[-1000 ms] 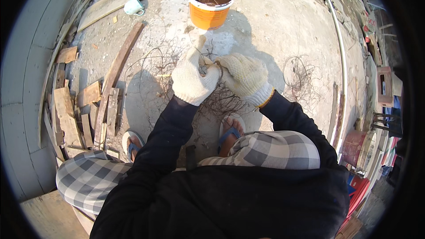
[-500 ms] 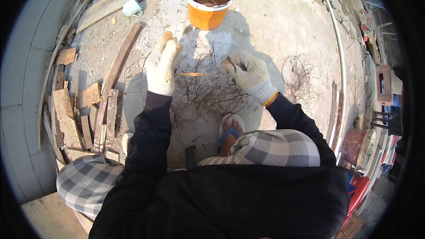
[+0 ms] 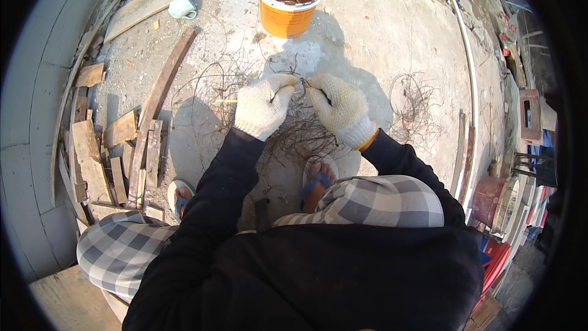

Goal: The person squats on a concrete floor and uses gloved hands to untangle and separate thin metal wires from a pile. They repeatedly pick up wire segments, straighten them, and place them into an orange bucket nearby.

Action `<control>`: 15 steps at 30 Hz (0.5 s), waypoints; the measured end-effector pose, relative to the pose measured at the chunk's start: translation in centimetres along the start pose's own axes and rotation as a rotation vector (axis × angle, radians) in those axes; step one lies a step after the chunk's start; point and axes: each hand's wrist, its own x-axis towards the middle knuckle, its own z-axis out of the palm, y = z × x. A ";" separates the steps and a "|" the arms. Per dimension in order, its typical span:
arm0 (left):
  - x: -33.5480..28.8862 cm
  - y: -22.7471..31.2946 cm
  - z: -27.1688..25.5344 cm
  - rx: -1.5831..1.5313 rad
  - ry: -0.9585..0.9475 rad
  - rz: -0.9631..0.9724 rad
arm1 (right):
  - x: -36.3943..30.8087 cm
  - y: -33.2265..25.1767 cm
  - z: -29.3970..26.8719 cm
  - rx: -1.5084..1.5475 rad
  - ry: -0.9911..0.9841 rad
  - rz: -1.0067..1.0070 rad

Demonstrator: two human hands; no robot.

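Observation:
My left hand (image 3: pixel 263 105) and my right hand (image 3: pixel 340 108), both in white knitted gloves, meet fingertip to fingertip. Thumb and forefinger of each pinch a thin dark wire (image 3: pixel 302 81) between them; its ends are hard to make out. Below and around the gloves lies a loose tangle of thin wire (image 3: pixel 300 139), partly covered by the hands. More loose wire (image 3: pixel 214 81) spreads on the ground left of my left hand. A separate wire clump (image 3: pixel 411 105) rests to the right of my right hand.
An orange bucket (image 3: pixel 285 19) with brown contents stands beyond the hands. A pale blue cup (image 3: pixel 180 7) lies tipped at the far left. Wood scraps (image 3: pixel 92 162) and a long plank (image 3: pixel 164 92) line the left; a white pipe (image 3: pixel 468 55) runs along the right.
My left hand has moved right and slightly down to meet my right hand, and its raised fingers have closed into a pinch. The right hand stays nearly in place, still pinching wire.

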 end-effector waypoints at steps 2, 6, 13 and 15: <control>0.1 -0.2 -0.1 -0.087 0.027 -0.056 | 0.0 0.2 -0.2 -0.081 0.034 -0.149; 0.3 0.7 -1.0 -0.197 -0.042 -0.128 | 0.3 0.5 -0.7 -0.071 -0.008 -0.194; 0.4 1.8 -1.8 -0.277 -0.204 -0.236 | 0.2 -1.4 -2.1 0.306 -0.240 0.263; 0.2 2.0 -1.6 -0.264 -0.196 -0.200 | 0.2 -1.7 -2.6 0.448 -0.310 0.427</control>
